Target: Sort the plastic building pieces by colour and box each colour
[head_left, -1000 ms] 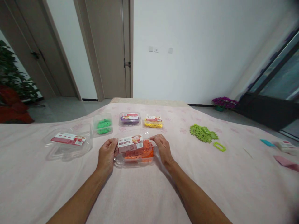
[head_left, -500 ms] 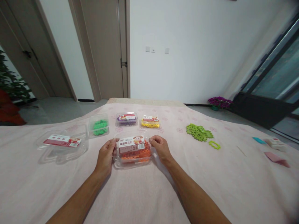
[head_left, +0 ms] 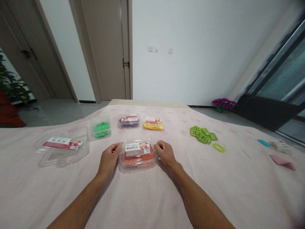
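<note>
In front of me a clear plastic clamshell box (head_left: 138,156) holds orange pieces, with a white-and-red label on its lid. It rests on the cloth and its lid looks closed. My left hand (head_left: 111,159) has curled fingers at the box's left edge. On the other side, my right hand (head_left: 165,154) pinches the right edge, thumb and forefinger together. Beyond my left hand stands an uncovered clear tub with green pieces (head_left: 102,129). Left of it lies a separate clear labelled container or lid (head_left: 63,144).
Farther back are labelled boxes of purple pieces (head_left: 129,121) and yellow pieces (head_left: 153,124). To the right lie a heap of lime-green pieces (head_left: 203,135) and one loose piece (head_left: 218,147). A blue item (head_left: 264,143), a whitish packet (head_left: 281,147) and a pink cloth (head_left: 282,162) sit far right.
The orange-filled box's lid has come down flatter and the box sits slightly farther right. My hands remain at its two sides, moved a little to the right.
</note>
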`<move>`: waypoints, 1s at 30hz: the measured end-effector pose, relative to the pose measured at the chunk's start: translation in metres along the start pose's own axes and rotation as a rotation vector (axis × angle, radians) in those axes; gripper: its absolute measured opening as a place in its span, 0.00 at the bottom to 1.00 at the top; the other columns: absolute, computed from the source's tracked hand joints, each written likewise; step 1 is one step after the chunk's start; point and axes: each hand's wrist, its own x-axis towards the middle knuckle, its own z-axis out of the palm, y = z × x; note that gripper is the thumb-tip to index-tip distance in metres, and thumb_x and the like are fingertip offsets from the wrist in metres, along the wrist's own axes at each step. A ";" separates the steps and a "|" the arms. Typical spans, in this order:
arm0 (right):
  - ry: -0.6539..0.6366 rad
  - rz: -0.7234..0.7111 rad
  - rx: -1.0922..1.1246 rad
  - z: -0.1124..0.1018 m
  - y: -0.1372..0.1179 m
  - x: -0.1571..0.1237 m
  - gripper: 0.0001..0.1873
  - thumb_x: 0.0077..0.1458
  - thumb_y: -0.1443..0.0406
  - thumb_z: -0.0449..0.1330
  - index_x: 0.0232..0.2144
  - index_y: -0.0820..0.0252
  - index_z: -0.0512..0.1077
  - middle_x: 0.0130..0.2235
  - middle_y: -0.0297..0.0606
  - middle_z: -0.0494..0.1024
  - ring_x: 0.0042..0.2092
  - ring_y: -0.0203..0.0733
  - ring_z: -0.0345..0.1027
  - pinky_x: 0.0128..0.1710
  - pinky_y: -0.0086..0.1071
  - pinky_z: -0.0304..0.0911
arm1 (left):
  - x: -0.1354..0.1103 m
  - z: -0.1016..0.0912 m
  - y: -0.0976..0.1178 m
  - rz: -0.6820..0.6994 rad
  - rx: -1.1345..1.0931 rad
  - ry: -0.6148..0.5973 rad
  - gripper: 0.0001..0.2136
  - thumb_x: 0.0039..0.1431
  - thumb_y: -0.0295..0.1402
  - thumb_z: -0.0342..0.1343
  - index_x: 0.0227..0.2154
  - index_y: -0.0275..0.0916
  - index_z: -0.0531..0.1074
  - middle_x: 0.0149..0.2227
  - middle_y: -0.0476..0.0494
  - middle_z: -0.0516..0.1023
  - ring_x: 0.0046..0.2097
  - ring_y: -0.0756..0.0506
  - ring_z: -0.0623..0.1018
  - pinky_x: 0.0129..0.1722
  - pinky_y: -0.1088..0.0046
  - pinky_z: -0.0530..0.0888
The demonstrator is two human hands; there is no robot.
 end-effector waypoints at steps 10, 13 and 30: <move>-0.102 0.061 0.175 0.005 0.001 0.008 0.25 0.49 0.67 0.53 0.50 0.51 0.76 0.39 0.36 0.80 0.41 0.46 0.70 0.46 0.36 0.59 | 0.008 0.011 -0.001 -0.088 0.025 -0.036 0.18 0.44 0.43 0.66 0.33 0.33 0.79 0.29 0.42 0.81 0.32 0.46 0.77 0.34 0.70 0.73; -0.112 0.054 0.171 0.006 -0.002 0.011 0.22 0.50 0.67 0.52 0.45 0.50 0.78 0.46 0.35 0.80 0.47 0.48 0.69 0.50 0.37 0.57 | 0.008 0.017 0.000 -0.075 0.039 0.002 0.17 0.44 0.43 0.64 0.32 0.34 0.78 0.28 0.43 0.80 0.32 0.45 0.77 0.35 0.70 0.73; -0.221 0.092 0.098 0.015 0.001 0.034 0.20 0.59 0.52 0.50 0.24 0.58 0.68 0.24 0.33 0.69 0.28 0.38 0.59 0.29 0.31 0.52 | 0.013 0.019 0.003 -0.102 0.118 -0.072 0.13 0.46 0.40 0.59 0.31 0.35 0.75 0.26 0.46 0.78 0.29 0.46 0.76 0.32 0.71 0.72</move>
